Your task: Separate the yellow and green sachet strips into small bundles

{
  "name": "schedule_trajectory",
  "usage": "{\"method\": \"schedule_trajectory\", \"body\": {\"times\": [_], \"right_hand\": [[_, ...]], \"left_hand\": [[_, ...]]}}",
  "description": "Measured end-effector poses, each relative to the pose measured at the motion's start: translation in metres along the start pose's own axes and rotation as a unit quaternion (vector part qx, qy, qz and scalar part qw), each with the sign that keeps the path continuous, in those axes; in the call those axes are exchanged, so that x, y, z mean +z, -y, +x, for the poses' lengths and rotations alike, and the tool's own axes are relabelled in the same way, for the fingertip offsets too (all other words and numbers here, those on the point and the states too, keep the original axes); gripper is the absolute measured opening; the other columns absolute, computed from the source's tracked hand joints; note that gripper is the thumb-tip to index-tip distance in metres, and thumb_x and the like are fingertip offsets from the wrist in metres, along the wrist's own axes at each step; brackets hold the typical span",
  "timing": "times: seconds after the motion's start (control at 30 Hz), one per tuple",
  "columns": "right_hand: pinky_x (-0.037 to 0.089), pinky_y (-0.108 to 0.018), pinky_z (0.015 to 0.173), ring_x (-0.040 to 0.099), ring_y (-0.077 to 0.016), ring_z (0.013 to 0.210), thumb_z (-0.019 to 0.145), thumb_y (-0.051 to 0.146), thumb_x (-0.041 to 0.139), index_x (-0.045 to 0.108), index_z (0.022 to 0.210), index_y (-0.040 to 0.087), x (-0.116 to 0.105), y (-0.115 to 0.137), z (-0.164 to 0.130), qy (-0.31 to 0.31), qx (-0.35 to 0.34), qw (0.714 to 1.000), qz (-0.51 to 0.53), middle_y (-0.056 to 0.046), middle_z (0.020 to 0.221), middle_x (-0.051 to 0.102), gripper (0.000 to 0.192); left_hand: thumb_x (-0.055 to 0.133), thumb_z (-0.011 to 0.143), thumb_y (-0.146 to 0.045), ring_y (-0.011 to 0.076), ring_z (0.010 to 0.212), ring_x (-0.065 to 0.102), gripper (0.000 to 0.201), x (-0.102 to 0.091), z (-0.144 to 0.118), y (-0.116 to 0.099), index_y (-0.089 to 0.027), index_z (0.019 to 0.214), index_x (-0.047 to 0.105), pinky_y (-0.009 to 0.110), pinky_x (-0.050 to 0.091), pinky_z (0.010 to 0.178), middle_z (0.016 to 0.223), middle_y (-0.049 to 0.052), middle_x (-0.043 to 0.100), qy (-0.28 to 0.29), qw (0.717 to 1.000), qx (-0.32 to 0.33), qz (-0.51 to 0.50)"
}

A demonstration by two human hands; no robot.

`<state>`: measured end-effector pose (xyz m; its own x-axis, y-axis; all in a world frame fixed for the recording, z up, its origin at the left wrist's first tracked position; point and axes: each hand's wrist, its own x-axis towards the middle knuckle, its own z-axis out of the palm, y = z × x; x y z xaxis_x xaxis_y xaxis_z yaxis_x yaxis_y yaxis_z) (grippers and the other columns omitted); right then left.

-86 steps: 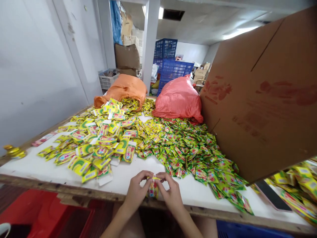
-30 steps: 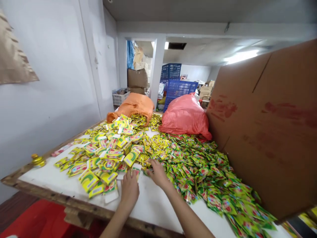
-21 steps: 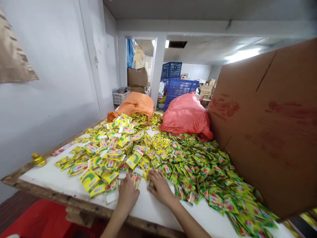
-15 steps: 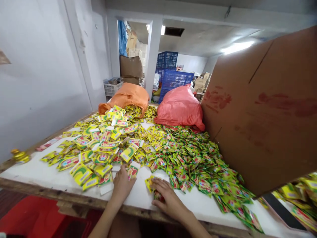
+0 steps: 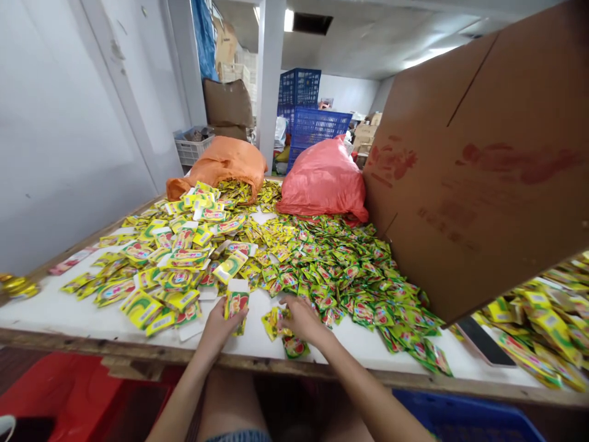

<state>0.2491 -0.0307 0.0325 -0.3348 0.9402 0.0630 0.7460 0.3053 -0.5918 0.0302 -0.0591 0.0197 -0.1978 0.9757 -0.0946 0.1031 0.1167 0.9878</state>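
Observation:
My left hand (image 5: pixel 221 325) is closed round a small printed carton (image 5: pixel 237 301), green and yellow with a fruit picture. The carton stands upright, its white flap raised at the top. My right hand (image 5: pixel 301 319) is over the table at the near edge of the sachet pile, thumb and fingers apart. Beside its fingertips lie yellow sachets (image 5: pixel 271 322), and a green sachet (image 5: pixel 294 347) is just below the hand. Flat yellow cartons (image 5: pixel 184 261) are heaped to the left. A large spread of green sachets (image 5: pixel 354 282) covers the right side.
An orange sack (image 5: pixel 225 159) spills yellow sachets at the back, beside a red sack (image 5: pixel 324 178). A big cardboard box (image 5: pixel 469 153) leans over the right side. Near it lies a phone (image 5: pixel 488 344). Gold-wrapped items (image 5: pixel 18 286) sit at the left edge.
My left hand has turned the carton more upright. My right hand has shifted up off the sachets, uncovering the green one. The view has tilted down and to the right.

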Motion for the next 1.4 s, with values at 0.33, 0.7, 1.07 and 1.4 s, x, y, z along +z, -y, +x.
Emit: {"method": "schedule_trajectory", "body": {"times": [0.33, 0.7, 1.07, 1.4], "right_hand": [[0.036, -0.021, 0.051, 0.049, -0.0110, 0.054, 0.075, 0.034, 0.054, 0.063, 0.071, 0.015, -0.051, -0.036, 0.007, 0.024, 0.016, 0.998, 0.055, 0.003, 0.059, 0.057, 0.022], [0.030, -0.040, 0.083, 0.047, -0.0307, 0.099, 0.058, 0.019, 0.068, 0.057, 0.097, 0.017, -0.010, -0.010, -0.019, -0.020, 0.115, 0.990, -0.080, -0.010, 0.095, 0.060, 0.041], [0.041, -0.026, 0.060, 0.053, -0.0166, 0.065, 0.083, 0.024, 0.042, 0.045, 0.097, 0.020, -0.017, -0.002, -0.041, -0.107, 0.002, 0.980, 0.165, -0.001, 0.073, 0.056, 0.016], [0.042, -0.030, 0.078, 0.054, -0.0189, 0.089, 0.081, 0.020, 0.047, 0.049, 0.100, 0.020, -0.006, 0.038, -0.011, -0.176, -0.066, 0.957, 0.221, -0.004, 0.094, 0.059, 0.019]], "left_hand": [[0.070, 0.060, -0.037, 0.0230, 0.070, 0.068, 0.049, 0.011, -0.015, -0.012, -0.014, 0.098, 0.049, 0.034, 0.054, 0.063, 0.082, 0.009, 0.071, 0.021, 0.987, -0.060, -0.148], [0.072, 0.057, -0.033, 0.0187, 0.066, 0.065, 0.037, 0.037, -0.025, -0.009, -0.010, 0.084, 0.062, 0.028, 0.050, 0.064, 0.073, 0.008, 0.070, 0.100, 0.983, -0.078, -0.134], [0.061, 0.057, -0.020, 0.0132, 0.048, 0.054, 0.008, 0.055, -0.026, -0.011, -0.013, 0.060, 0.059, 0.023, 0.041, 0.051, 0.049, -0.002, 0.060, 0.164, 0.985, -0.031, -0.050], [0.053, 0.058, -0.013, 0.0115, 0.050, 0.048, 0.012, 0.056, -0.028, -0.005, -0.014, 0.070, 0.055, 0.023, 0.038, 0.052, 0.053, -0.005, 0.055, 0.199, 0.979, -0.010, -0.044]]}}
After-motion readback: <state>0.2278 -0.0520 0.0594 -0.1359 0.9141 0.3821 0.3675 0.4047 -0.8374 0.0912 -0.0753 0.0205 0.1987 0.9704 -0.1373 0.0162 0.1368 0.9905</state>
